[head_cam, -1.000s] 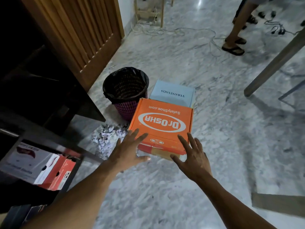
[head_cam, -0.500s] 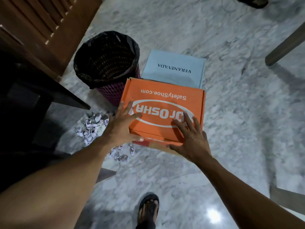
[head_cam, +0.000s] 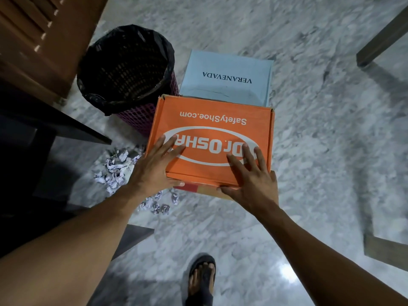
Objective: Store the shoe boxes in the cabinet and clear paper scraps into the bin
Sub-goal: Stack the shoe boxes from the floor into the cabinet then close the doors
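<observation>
Left hand (head_cam: 152,167), right hand (head_cam: 251,181) flat on orange shoe box (head_cam: 212,107) — bin (head_cam: 136,120), paper scraps (head_cam: 114,171) beside

Bare left hand (head_cam: 152,171), bare right hand (head_cam: 251,184); black open-toed sandal (head_cam: 206,281)

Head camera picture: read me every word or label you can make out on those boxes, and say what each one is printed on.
"SafetyShoe.com": on the lid of the orange box, upside down to the camera.
"DrOSH": in the white oval logo on the same lid; the last letter is partly hidden under the left hand.
"VERANEVADA": on the lid of the light blue box, also upside down.
No other text can be read.
</observation>
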